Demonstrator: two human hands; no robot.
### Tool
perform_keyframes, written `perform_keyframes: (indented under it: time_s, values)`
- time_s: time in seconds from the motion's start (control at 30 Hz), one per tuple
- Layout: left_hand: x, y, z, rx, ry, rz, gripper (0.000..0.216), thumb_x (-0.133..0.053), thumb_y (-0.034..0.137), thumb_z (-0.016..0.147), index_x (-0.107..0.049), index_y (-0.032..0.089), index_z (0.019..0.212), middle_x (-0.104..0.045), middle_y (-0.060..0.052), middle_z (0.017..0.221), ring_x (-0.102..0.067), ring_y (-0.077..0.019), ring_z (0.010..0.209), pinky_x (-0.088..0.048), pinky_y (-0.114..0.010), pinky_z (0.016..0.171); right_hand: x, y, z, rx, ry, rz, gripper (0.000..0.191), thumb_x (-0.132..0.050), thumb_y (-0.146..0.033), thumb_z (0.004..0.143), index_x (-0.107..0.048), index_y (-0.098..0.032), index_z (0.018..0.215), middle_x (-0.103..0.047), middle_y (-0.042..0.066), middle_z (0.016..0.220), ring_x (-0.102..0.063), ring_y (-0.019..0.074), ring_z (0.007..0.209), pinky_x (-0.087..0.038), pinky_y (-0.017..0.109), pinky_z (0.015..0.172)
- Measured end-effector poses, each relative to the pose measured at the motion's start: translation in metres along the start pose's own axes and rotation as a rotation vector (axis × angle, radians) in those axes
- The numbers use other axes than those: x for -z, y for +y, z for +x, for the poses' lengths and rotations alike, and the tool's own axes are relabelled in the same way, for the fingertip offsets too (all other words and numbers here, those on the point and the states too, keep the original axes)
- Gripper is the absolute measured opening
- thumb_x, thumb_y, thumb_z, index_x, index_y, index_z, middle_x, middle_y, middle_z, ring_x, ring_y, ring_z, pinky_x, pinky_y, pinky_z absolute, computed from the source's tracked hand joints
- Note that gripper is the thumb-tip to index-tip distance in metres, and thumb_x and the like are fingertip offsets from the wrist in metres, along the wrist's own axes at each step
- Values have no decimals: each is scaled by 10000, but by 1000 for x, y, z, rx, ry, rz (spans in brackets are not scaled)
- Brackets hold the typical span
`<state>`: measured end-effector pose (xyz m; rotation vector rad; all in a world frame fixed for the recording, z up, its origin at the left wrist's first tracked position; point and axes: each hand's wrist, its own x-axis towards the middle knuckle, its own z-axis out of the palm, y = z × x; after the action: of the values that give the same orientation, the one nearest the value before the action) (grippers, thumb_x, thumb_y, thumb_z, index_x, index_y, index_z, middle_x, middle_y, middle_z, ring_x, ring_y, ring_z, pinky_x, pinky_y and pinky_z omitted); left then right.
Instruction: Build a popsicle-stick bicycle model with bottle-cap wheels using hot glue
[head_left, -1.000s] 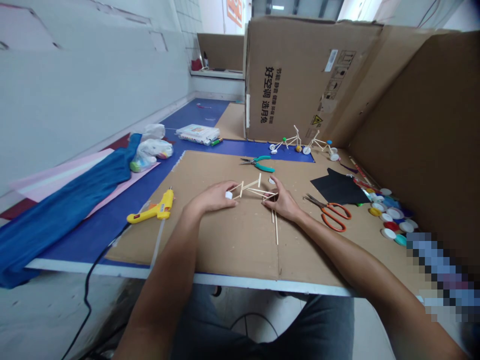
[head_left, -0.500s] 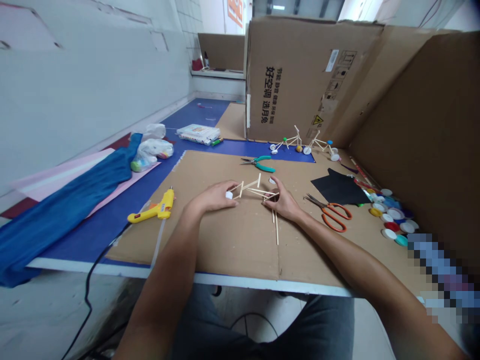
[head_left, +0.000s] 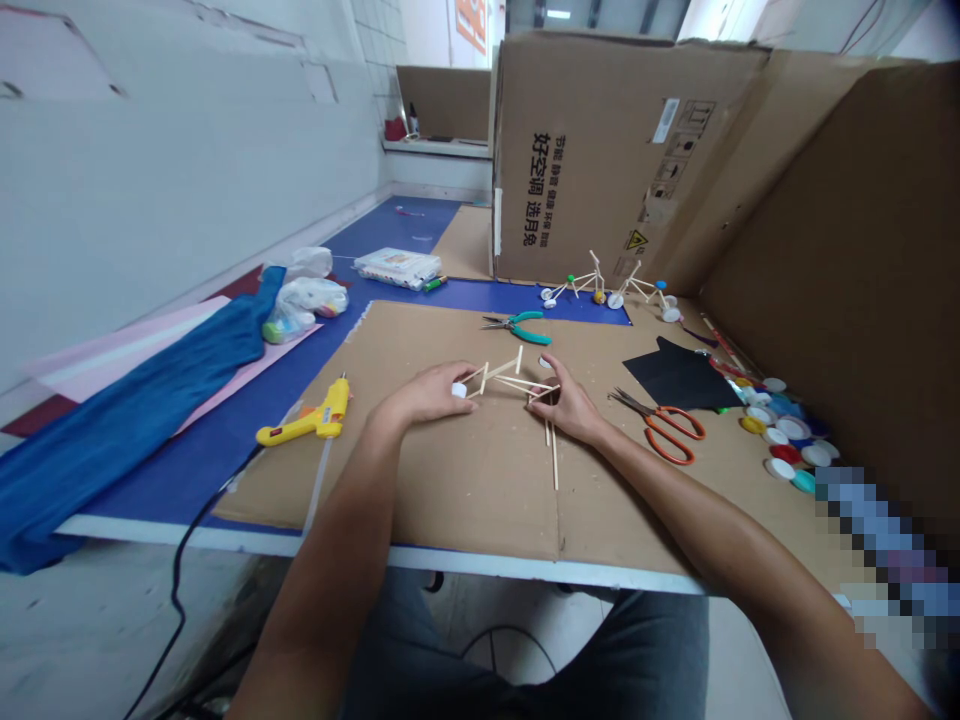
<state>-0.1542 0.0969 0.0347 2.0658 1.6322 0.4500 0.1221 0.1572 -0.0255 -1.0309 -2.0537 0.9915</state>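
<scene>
Left hand lies on the cardboard sheet, near its middle, fingers curled round a white cap at the left end of a stick frame; the cap is pinched between thumb and fingers. Right hand rests just right of the frame, fingers bent and closed on the frame's right end, where several thin sticks meet. The frame spans the gap between the two hands, tilted slightly, with short sticks rising from it. Two loose sticks lie on the sheet just under the right hand, pointing toward the near edge.

Pliers with teal handles lie beyond the frame, toward the sheet's far edge. Orange scissors lie to the right of the right hand, apart from it. A black paper piece lies past the scissors. Bottle caps of mixed colours are gathered at the sheet's right edge. A yellow glue gun sits at the left edge, its cord hanging off the near side. Two finished stick models stand at the far edge, before a large box. A blue cloth and plastic bags lie on the tabletop to the far left.
</scene>
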Motion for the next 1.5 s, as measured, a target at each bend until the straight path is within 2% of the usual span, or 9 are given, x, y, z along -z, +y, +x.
perform_keyframes:
  time_s: [0.27, 0.43, 1.0, 1.27, 1.5]
  values:
    - [0, -1, -1, 6, 3, -1, 536, -678, 397, 732, -602, 251, 1242, -684, -51, 1242, -642, -260, 1086, -485, -356, 929, 1, -3, 0, 0, -2, 6, 902, -747, -233, 755, -271, -272, 1520, -721, 53, 1050, -693, 202, 862, -545, 355, 802]
    - [1, 0, -1, 3, -1, -33, 535, -673, 396, 731, -602, 253, 1242, -679, -49, 1264, -638, -262, 1111, -481, -357, 956, 2, -6, -1, 19, 6, -5, 864, -734, -224, 763, -298, -256, 1508, -723, 51, 1034, -689, 206, 883, -530, 365, 834]
    - [-1, -3, -1, -29, 17, -48, 566, -685, 373, 726, -587, 254, 1270, -668, -43, 1279, -640, -249, 1117, -483, -343, 954, 5, -2, -2, 54, 62, -15, 718, -646, -218, 793, -359, -213, 1450, -690, 30, 947, -643, 174, 780, -509, 327, 775]
    - [1, 1, -3, 3, 17, -51, 575, -684, 381, 727, -582, 242, 1276, -665, -50, 1284, -639, -255, 1114, -479, -344, 959, 5, 1, -1, 62, 82, 0, 694, -650, -230, 784, -396, -215, 1430, -678, 27, 924, -631, 174, 768, -500, 329, 766]
    - [2, -1, -3, -6, 19, -109, 610, -689, 372, 719, -566, 232, 1299, -666, -55, 1283, -638, -255, 1133, -476, -348, 983, 3, -4, -2, 90, 135, 116, 605, -641, -243, 790, -443, -215, 1362, -642, 11, 888, -622, 172, 792, -494, 329, 774]
